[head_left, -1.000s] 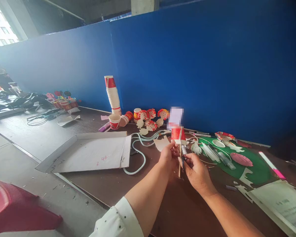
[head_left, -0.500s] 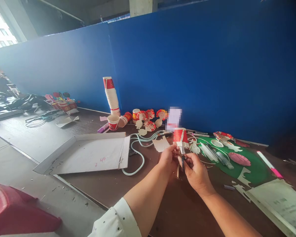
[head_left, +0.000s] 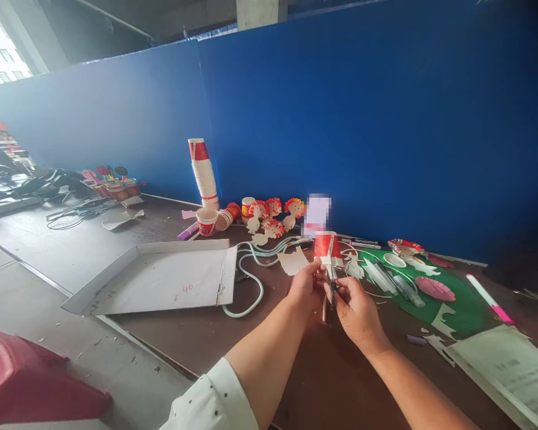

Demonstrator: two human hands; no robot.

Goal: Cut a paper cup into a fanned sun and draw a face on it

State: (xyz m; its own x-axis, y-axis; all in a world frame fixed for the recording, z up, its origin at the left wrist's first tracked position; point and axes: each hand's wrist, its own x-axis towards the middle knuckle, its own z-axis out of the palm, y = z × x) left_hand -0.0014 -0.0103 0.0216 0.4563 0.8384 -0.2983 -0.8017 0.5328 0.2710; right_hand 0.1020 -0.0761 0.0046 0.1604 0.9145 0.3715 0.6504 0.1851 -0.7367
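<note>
My left hand [head_left: 305, 285] is closed on the lower edge of a red and white paper cup [head_left: 327, 248], thumb near its rim. My right hand [head_left: 357, 310] is closed around the dark handles of a pair of scissors [head_left: 332, 286]. Their metal blades point away from me and meet the cup's near edge; fingers partly hide the spot. Below the hands a thin brown stick [head_left: 324, 310] shows, and what it belongs to is hidden. Beside the left wrist lies a cream paper scrap [head_left: 293, 261].
A shallow white cardboard tray [head_left: 161, 280] lies left. Behind it rise a tall cup stack [head_left: 204, 179] and several paper figures [head_left: 291, 212]. At right are a green mat [head_left: 466, 304] with pens and scraps, a marker [head_left: 488, 298] and a booklet [head_left: 511, 364]. A blue partition [head_left: 363, 119] closes the back.
Both hands stay almost in place around the cup. The scissors have shifted very slightly in the right hand, and the whole view has moved a touch.
</note>
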